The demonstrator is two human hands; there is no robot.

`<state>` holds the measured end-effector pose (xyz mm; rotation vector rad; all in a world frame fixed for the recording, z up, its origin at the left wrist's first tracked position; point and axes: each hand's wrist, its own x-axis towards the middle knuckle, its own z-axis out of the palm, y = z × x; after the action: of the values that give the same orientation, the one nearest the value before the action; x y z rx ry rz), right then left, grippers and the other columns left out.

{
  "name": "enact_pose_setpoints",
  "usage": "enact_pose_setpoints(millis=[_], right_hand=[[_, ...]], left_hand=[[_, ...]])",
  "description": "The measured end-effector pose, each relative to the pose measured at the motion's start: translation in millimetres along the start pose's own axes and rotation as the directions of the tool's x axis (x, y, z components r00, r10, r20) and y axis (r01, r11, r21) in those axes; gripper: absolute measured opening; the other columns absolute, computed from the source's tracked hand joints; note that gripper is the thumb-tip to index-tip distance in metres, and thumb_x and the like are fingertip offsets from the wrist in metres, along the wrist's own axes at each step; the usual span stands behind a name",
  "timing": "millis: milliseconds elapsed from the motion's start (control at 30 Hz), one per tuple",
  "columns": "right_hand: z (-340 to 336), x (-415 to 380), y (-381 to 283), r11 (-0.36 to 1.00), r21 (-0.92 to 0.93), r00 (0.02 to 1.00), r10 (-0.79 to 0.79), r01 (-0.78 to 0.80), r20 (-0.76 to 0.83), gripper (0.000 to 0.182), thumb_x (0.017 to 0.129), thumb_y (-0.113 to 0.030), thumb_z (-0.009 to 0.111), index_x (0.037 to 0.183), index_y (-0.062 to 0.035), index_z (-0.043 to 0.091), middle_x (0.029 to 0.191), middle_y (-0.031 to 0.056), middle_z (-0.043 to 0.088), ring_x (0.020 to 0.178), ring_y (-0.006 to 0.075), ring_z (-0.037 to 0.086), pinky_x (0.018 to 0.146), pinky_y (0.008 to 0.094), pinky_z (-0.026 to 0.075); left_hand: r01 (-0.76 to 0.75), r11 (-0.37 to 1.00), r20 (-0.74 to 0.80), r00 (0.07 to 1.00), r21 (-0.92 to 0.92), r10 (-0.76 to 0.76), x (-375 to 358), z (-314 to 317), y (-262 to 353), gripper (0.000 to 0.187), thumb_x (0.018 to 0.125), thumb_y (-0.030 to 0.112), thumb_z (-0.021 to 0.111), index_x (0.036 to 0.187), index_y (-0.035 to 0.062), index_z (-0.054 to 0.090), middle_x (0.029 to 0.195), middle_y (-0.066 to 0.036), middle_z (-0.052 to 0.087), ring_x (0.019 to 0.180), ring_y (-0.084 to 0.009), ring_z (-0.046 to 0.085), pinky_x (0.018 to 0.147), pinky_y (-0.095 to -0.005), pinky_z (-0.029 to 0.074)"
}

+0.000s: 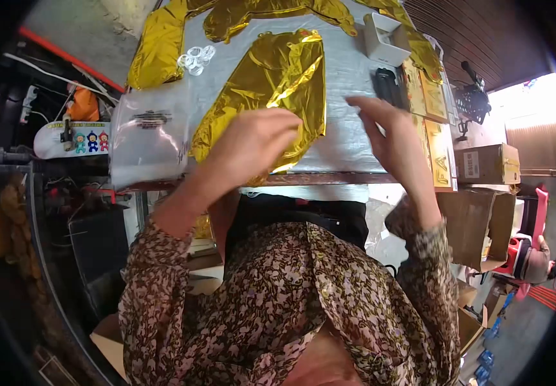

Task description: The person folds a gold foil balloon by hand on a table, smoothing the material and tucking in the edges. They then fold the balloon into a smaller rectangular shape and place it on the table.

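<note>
A flat gold foil balloon lies uninflated on the grey-covered table in front of me, its shiny surface creased. Over its lower part is my left hand, the fingers bent and pressed together; whatever they may hold is hidden. To the right of the balloon my right hand hovers above the table cover, thumb and forefinger apart and nothing visible between them. More gold foil balloons lie along the far and left edges. A small cluster of clear rings sits left of the balloon.
Clear plastic bags lie at the table's left end. At the right are a white open box, a black tray-like object and gold printed packets. Cardboard boxes stand beyond, near another person.
</note>
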<state>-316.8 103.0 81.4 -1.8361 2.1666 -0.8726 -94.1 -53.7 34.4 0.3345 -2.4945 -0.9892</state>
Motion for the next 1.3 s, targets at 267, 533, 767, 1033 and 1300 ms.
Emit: enact_pose_setpoints(millis=[267,533,767,1033,1300], right_hand=[[109.6,108.1,100.3,0.974,-0.208,0.984,-0.12,0.091,-0.13,0.023,0.095,-0.008,0.059,0.113,-0.0051,0.074,0.115,0.0212,0.071,0.109,0.0413,0.066,0.091,0.0489,0.055],[113.9,159.9,154.3,0.98,-0.187,0.971,0.027,-0.073,-0.239,0.021,0.092,-0.015,0.073,0.108,-0.0035,0.077,0.115,0.0157,0.073,0.103,0.0321,0.07,0.089,0.0407,0.056],[114.8,197.6,183.8,0.96,0.051,0.948,0.281,-0.276,-0.151,0.038,0.078,-0.035,0.086,0.096,-0.0023,0.077,0.092,0.0173,0.078,0.087,0.0335,0.076,0.081,0.0421,0.059],[103.6,222.7,193.3,0.887,-0.061,0.885,0.461,-0.457,0.071,0.051,0.066,-0.045,0.093,0.091,-0.0031,0.078,0.09,0.0164,0.078,0.085,0.0303,0.076,0.078,0.0416,0.059],[101.0,226.4,196.4,0.871,-0.106,0.877,0.48,-0.48,-0.028,0.051,0.069,-0.047,0.092,0.088,-0.001,0.079,0.085,0.0184,0.077,0.08,0.0298,0.076,0.075,0.0411,0.059]], left_hand=[[0.285,0.958,-0.16,0.947,0.017,-0.279,-17.7,-57.1,-71.4,0.025,0.1,0.014,0.065,0.116,-0.003,0.073,0.111,-0.018,0.076,0.093,-0.0261,0.075,0.083,-0.033,0.058],[-0.068,0.988,-0.04,0.996,0.135,0.074,70.3,1.6,-94.8,0.025,0.096,0.019,0.07,0.113,0.0001,0.075,0.115,-0.015,0.074,0.102,-0.0336,0.072,0.092,-0.0408,0.057],[-0.257,0.907,-0.006,0.961,0.333,0.275,141.9,59.0,-148.5,0.044,0.095,0.04,0.07,0.125,0.0079,0.072,0.137,-0.01,0.064,0.125,-0.0276,0.06,0.105,-0.0462,0.046],[-0.11,0.941,0.081,0.993,0.321,0.088,144.7,57.0,-159.9,0.065,0.084,0.056,0.077,0.134,0.0152,0.068,0.143,-0.005,0.06,0.132,-0.0221,0.054,0.107,-0.0427,0.038],[-0.064,0.951,0.143,0.99,0.304,0.021,145.0,47.5,-153.1,0.065,0.088,0.055,0.075,0.139,0.0155,0.064,0.151,-0.007,0.055,0.141,-0.0294,0.049,0.115,-0.0447,0.035]])
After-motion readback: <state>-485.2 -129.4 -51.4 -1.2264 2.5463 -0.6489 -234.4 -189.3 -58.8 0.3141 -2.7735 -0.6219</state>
